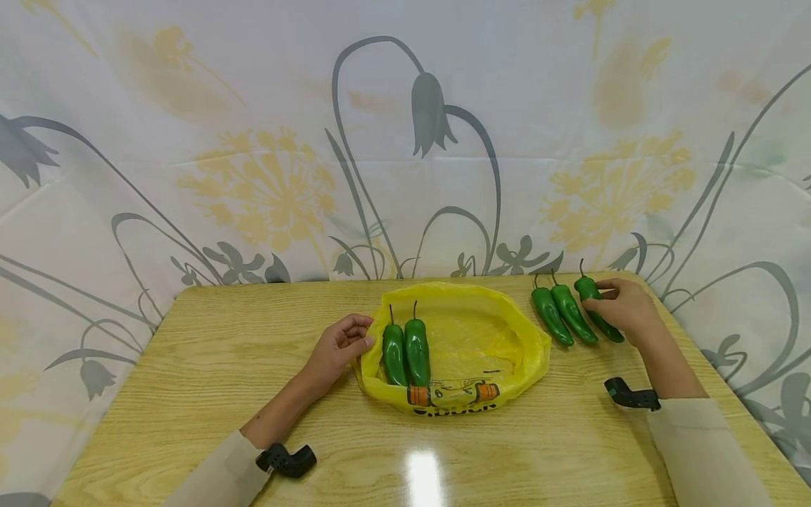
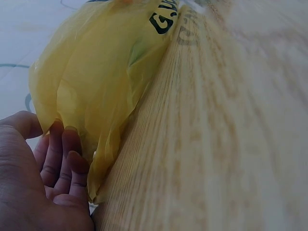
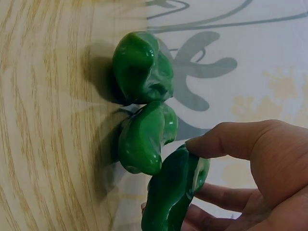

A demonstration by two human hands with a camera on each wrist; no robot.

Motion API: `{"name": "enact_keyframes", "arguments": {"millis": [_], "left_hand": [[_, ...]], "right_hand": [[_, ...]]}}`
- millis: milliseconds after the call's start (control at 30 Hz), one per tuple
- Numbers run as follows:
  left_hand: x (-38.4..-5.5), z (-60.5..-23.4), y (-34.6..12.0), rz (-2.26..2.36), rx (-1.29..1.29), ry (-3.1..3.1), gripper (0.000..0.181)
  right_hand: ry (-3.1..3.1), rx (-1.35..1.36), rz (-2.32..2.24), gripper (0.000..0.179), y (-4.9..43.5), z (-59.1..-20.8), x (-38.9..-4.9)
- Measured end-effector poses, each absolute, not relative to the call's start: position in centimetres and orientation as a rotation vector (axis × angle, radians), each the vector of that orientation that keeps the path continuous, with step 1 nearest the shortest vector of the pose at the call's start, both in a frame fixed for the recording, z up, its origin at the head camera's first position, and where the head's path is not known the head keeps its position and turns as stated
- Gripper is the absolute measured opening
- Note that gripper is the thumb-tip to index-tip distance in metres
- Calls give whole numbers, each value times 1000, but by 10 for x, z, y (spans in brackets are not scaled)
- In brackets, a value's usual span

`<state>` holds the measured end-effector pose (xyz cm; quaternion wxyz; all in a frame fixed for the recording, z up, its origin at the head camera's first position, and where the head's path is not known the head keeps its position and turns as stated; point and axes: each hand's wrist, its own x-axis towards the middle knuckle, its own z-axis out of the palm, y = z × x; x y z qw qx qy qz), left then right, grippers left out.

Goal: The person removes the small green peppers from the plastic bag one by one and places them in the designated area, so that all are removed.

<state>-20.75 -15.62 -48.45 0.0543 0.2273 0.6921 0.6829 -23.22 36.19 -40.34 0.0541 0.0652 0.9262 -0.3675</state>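
Left hand (image 1: 337, 350): pinching rim of yellow bag (image 1: 443, 290), bag to its right
Right hand (image 1: 624, 310): clamped on green pepper (image 3: 174, 187)
Loose peppers (image 1: 552, 316): two, just left of right hand
Bagged peppers (image 1: 416, 350): two, near left hand

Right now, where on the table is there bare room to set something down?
Bare table lies left of the left hand, and in front of the yellow plastic bag, between the black wrist cameras. Crowded: the back right, where the right hand holds one green chili pepper beside two others.
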Motion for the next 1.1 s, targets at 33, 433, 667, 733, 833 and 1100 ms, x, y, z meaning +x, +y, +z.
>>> {"name": "enact_keyframes", "arguments": {"millis": [33, 433, 667, 733, 833, 1100], "left_hand": [[-207, -484, -156, 2075, 692, 2099, 34], [-207, -483, -156, 2071, 690, 2095, 34], [-207, -484, -156, 2075, 692, 2089, 35], [-207, -483, -156, 2072, 690, 2098, 35], [-207, -483, -156, 2066, 685, 2110, 34], [-206, -483, -156, 2066, 675, 2105, 34]], "right_hand": [[2815, 203, -1111, 72, 362, -404, -232], [2916, 254, -952, 68, 365, -413, -237], [2941, 245, -900, 67, 366, -416, -239], [2944, 243, -895, 67, 366, -417, -239], [2956, 243, -886, 67, 366, -419, -239], [2974, 245, -879, 67, 363, -422, -240]]}}
